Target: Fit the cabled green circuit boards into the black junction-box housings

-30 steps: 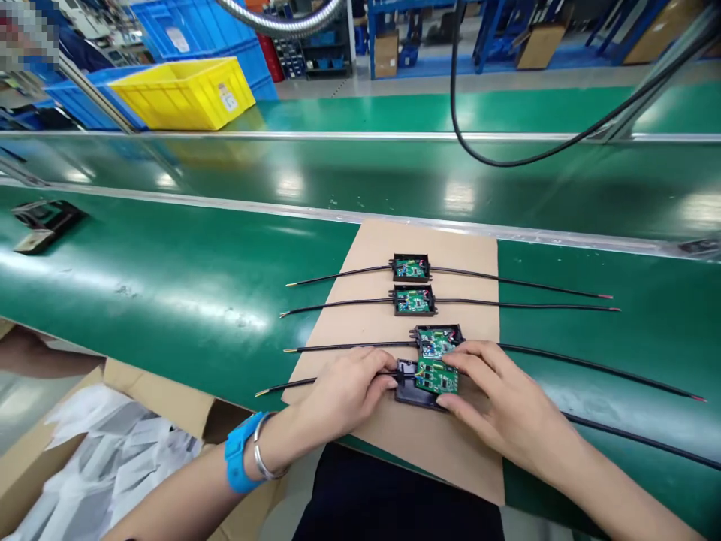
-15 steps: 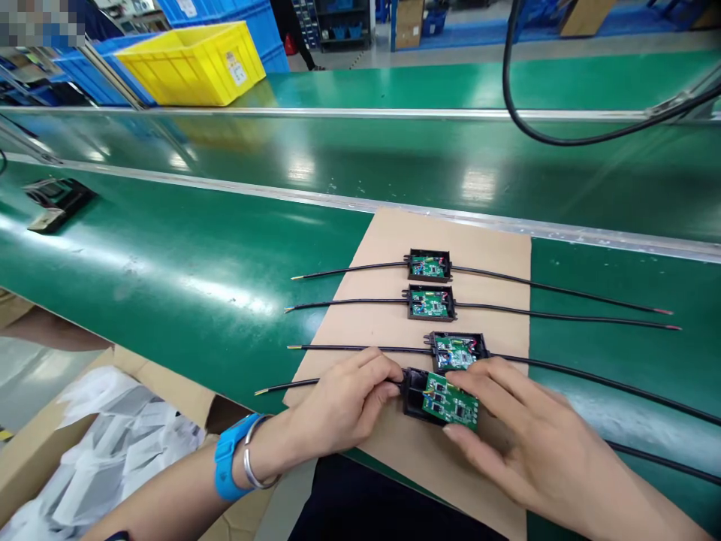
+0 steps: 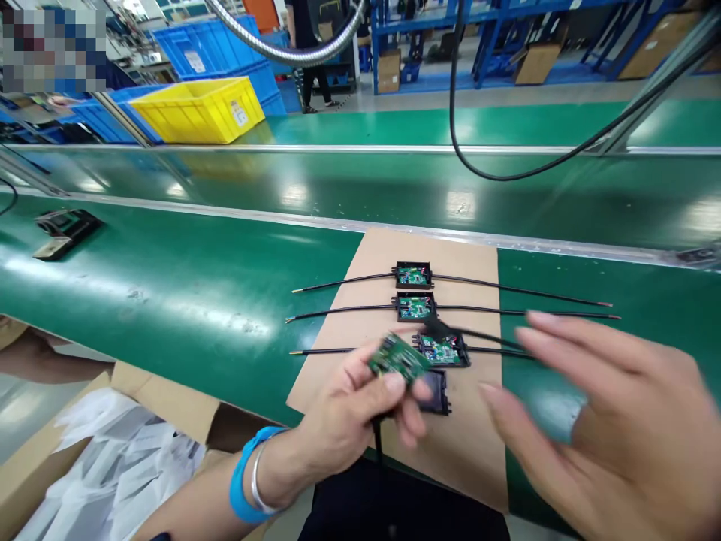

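My left hand (image 3: 360,406) grips a green circuit board (image 3: 399,358) between thumb and fingers, lifted above the cardboard sheet (image 3: 451,466). A black cable hangs below this hand, and another black cable (image 3: 484,336) runs to the right from near the board. Just right of the left hand, a black plastic housing (image 3: 438,392) lies on the cardboard, partly hidden by my fingers. My right hand (image 3: 625,421), blurred, is raised at the right with thumb and fingers apart, holding nothing. Behind lie three black housings with boards inside, the nearest housing (image 3: 444,349) partly covered by the cable.
The green bench (image 3: 169,278) carries a black device (image 3: 67,231) at far left. An open carton (image 3: 163,398) of white wrapped pieces stands at lower left. Beyond are a yellow bin (image 3: 197,113) and blue bins (image 3: 208,49). A black cable (image 3: 507,176) loops down at upper right.
The circuit board has come out of the nearest housing and is now up in my left hand. My right hand has let go and moved right. The view has tilted up slightly.
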{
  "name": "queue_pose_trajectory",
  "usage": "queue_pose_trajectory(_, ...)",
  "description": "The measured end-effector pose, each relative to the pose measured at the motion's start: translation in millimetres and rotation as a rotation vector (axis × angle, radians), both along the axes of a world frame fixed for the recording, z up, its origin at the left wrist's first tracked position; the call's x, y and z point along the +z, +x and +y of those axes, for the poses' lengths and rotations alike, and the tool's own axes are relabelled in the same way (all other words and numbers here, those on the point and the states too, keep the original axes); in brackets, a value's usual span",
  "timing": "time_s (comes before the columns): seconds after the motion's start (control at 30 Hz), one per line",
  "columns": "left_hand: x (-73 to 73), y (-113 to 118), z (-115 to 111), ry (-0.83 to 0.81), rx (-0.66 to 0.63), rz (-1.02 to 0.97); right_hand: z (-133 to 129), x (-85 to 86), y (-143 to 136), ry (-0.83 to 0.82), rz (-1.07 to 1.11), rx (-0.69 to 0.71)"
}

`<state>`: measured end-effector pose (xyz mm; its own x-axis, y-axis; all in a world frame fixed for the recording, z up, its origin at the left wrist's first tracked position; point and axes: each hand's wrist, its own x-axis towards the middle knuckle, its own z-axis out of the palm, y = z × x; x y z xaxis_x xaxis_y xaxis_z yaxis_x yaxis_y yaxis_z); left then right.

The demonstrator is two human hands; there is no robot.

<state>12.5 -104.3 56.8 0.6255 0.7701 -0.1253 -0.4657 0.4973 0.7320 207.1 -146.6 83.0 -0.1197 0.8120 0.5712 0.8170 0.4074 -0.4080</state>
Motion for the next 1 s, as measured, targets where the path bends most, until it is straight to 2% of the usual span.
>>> queue_pose_trajectory(0.03, 3.5, 8, -5, -0.021, 0.151, -0.061, -6, -2.3, -10, -0.056, 0.142, -0.048)
queue_pose_trajectory(0.07, 7.0, 15, -10, -0.044, 0.255, -0.1, -12, -5.6, -21, -0.16, 0.285, -0.022)
queue_pose_trajectory(0.1, 10.3, 22, -15, -0.062, 0.319, -0.121, -17, -9.3, -31, -0.303, 0.42, 0.066)
queue_pose_trajectory(0.17, 15.1, 29, -24, -0.07, 0.338, -0.132, -23, -15.4, -42, -0.531, 0.586, 0.202)
queue_pose_trajectory(0.2, 16.1, 29, -27, -0.053, 0.315, -0.13, -25, -16.8, -41, -0.592, 0.59, 0.225)
queue_pose_trajectory(0.27, 14.7, 21, -28, 0.009, 0.259, -0.134, -27, -16.5, -24, -0.577, 0.394, 0.202)
queue_pose_trajectory(0.33, 7.6, 9, -25, 0.032, 0.203, -0.095, -28, -14.7, 6, -0.51, 0.073, 0.229)
queue_pose_trajectory(0.43, -13.9, -1, -22, -0.092, 0.181, 0.06, -27, -15.6, 39, -0.41, -0.237, 0.235)
queue_pose_trajectory(0.53, -38.3, 3, -25, -0.233, 0.216, 0.157, -20, -25.6, 33, -0.386, -0.281, 0.157)
queue_pose_trajectory(0.63, -49.7, 1, -29, -0.235, 0.237, 0.21, -10, -43.5, 11, -0.36, -0.229, 0.176)
queue_pose_trajectory(0.67, -49.1, -5, -29, -0.196, 0.174, 0.246, -8, -49.7, 6, -0.343, -0.219, 0.199)
queue_pose_trajectory(0.73, -42.7, -24, -27, -0.081, -0.081, 0.384, -4, -60.0, 6, -0.314, -0.23, 0.224)
queue_pose_trajectory(0.77, -38.1, -34, -25, 0.006, -0.217, 0.492, -2, -63.5, 10, -0.304, -0.251, 0.225)
queue_pose_trajectory(0.8, -33.5, -44, -22, 0.127, -0.281, 0.619, -1, -65.7, 14, -0.302, -0.28, 0.22)
queue_pose_trajectory(0.83, -29.8, -52, -18, 0.3, -0.254, 0.758, 0, -66.7, 19, -0.307, -0.311, 0.215)
queue_pose_trajectory(0.93, -28.9, -58, -5, 0.885, 0.058, 1.072, 3, -64.6, 28, -0.357, -0.387, 0.221)
queue_pose_trajectory(0.97, -31.8, -56, 0, 1.007, 0.099, 1.112, 4, -63.4, 29, -0.378, -0.4, 0.233)
queue_pose_trajectory(1.0, -35.5, -52, 4, 1.073, 0.085, 1.123, 4, -62.4, 28, -0.395, -0.407, 0.241)
